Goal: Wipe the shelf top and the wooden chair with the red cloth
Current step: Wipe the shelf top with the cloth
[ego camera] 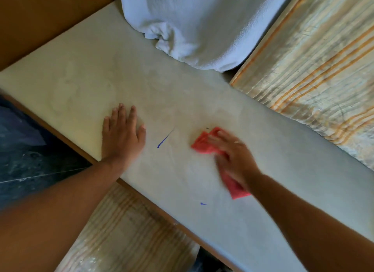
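Note:
The pale shelf top [81, 79] runs diagonally from upper left to lower right, with a brown front edge. The red cloth [202, 144] lies flat on it at the centre right, pressed down by my right hand [232, 156], which is blurred and covers the cloth's middle; one end sticks out by the wrist. My left hand [121, 134] rests flat on the shelf top to the left, fingers spread, holding nothing. A blue streak [165, 139] marks the surface between the hands, and a smaller blue mark [203, 203] lies nearer me. No wooden chair is in view.
A white towel [198, 25] is bunched on the far part of the shelf top. Striped cream and orange fabric [315, 65] lies along the right side and also below the front edge [125, 231]. Dark floor [30, 154] shows at the left.

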Tool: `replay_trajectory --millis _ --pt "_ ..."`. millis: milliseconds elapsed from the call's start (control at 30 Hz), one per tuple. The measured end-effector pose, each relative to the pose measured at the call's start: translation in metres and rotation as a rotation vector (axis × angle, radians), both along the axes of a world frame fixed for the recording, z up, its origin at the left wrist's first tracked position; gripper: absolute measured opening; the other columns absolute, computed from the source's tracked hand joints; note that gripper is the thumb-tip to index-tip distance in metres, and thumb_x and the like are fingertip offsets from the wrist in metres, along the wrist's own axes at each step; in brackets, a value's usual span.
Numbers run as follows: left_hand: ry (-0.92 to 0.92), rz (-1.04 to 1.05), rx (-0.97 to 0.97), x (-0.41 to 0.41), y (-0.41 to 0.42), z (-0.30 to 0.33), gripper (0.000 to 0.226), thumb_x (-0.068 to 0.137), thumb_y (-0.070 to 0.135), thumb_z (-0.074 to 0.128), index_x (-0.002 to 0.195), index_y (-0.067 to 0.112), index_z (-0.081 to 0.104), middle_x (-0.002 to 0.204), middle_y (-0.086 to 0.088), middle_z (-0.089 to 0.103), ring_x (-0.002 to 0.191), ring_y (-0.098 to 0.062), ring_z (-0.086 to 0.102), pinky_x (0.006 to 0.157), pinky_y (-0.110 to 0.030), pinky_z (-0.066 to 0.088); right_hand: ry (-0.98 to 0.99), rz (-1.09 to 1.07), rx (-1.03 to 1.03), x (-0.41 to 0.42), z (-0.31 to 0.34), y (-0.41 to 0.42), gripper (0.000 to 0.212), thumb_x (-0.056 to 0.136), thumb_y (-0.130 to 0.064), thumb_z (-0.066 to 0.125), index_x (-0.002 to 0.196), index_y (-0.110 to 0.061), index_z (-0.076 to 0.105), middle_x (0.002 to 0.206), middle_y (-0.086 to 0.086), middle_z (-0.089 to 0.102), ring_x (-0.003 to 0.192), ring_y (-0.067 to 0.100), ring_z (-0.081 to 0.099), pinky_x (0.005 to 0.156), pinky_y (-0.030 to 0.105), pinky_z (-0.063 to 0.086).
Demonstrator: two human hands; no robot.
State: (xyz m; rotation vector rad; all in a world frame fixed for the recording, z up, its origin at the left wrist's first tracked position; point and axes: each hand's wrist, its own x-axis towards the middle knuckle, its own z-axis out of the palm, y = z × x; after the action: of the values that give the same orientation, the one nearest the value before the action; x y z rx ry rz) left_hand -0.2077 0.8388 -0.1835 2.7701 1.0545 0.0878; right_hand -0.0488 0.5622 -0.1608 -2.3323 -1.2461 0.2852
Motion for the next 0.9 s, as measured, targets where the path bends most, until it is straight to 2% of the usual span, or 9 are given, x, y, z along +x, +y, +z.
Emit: replay_trajectory --millis 133,267,333,500,633,700,767,833,900 --pt "0.001 0.015 -0.004 0.001 0.000 -0.002 0.063 0.099 0.041 0.035 0.156 0.016 0.021 0.163 -0.017 0.018 0.150 -0.033 0.015 0.121 -0.049 0.010 0.022 -0.433 0.027 0.041 0.012 0.010 0.038 0.090 -0.019 0.065 0.126 -0.027 0.066 0.138 0.005 0.060 0.129 0.024 0.053 0.108 0.027 0.034" --pt "-0.007 0.009 -0.012 0.000 0.000 -0.001 0.063 0.099 0.040 0.038 0.156 0.016 0.022 0.163 -0.018 0.019 0.150 -0.034 0.016 0.121 -0.049 0.011 0.069 0.032 0.068 -0.043 0.002 0.055 0.043 0.079 -0.014 0.059 0.117 -0.030 0.071 0.124 -0.007 0.068 0.124 0.015 0.057 0.111 0.026 0.036" --pt "-0.013 0.007 -0.015 -0.002 -0.001 -0.001 0.063 0.100 0.040 0.039 0.156 0.016 0.023 0.162 -0.018 0.020 0.150 -0.034 0.017 0.121 -0.049 0.011 0.015 0.123 0.049 -0.030 0.001 0.045 0.045 0.077 -0.011 0.062 0.118 -0.028 0.069 0.124 -0.008 0.068 0.123 0.017 0.055 0.109 0.018 0.030" --pt "-0.011 0.020 -0.009 0.000 0.001 -0.004 0.063 0.099 0.041 0.036 0.156 0.018 0.021 0.163 -0.017 0.018 0.150 -0.033 0.015 0.121 -0.049 0.010 0.020 -0.426 0.048 0.038 0.008 0.034 0.034 0.089 -0.021 0.063 0.121 -0.031 0.069 0.135 -0.001 0.061 0.127 0.019 0.053 0.107 0.022 0.033" --pt "-0.005 0.017 -0.005 -0.001 -0.001 0.000 0.064 0.099 0.040 0.039 0.156 0.017 0.023 0.163 -0.017 0.019 0.150 -0.032 0.016 0.121 -0.048 0.011 -0.001 0.032 0.079 -0.047 -0.005 0.044 0.036 0.082 -0.018 0.061 0.116 -0.027 0.071 0.124 -0.010 0.069 0.126 0.014 0.054 0.111 0.024 0.032" --pt "-0.002 0.015 -0.013 -0.002 -0.001 0.000 0.064 0.099 0.040 0.037 0.156 0.017 0.022 0.163 -0.016 0.017 0.151 -0.032 0.015 0.121 -0.048 0.010 -0.017 0.107 0.107 -0.026 0.000 0.030 0.040 0.078 -0.012 0.063 0.114 -0.029 0.069 0.122 -0.011 0.067 0.121 0.015 0.053 0.110 0.014 0.026" --pt "-0.007 0.015 -0.009 -0.001 -0.001 -0.003 0.063 0.100 0.041 0.037 0.156 0.017 0.021 0.164 -0.015 0.016 0.151 -0.031 0.014 0.122 -0.047 0.009 -0.074 -0.134 0.083 0.016 0.005 0.019 0.042 0.083 -0.013 0.065 0.119 -0.034 0.065 0.126 -0.007 0.062 0.117 0.017 0.053 0.104 0.015 0.031" --pt "-0.022 0.016 -0.003 -0.001 0.000 -0.004 0.063 0.099 0.039 0.038 0.156 0.017 0.022 0.163 -0.016 0.017 0.151 -0.032 0.014 0.121 -0.047 0.009 -0.020 -0.451 0.025 0.034 0.005 0.017 0.038 0.089 -0.023 0.063 0.127 -0.031 0.065 0.134 -0.001 0.061 0.123 0.023 0.054 0.104 0.027 0.037" --pt "-0.035 0.013 0.003 -0.001 0.000 -0.003 0.063 0.099 0.040 0.037 0.156 0.017 0.023 0.163 -0.017 0.019 0.150 -0.033 0.015 0.121 -0.048 0.010 -0.039 -0.476 0.021 -0.002 -0.001 0.032 0.038 0.090 -0.024 0.061 0.128 -0.027 0.065 0.138 0.000 0.059 0.128 0.024 0.052 0.107 0.030 0.035"
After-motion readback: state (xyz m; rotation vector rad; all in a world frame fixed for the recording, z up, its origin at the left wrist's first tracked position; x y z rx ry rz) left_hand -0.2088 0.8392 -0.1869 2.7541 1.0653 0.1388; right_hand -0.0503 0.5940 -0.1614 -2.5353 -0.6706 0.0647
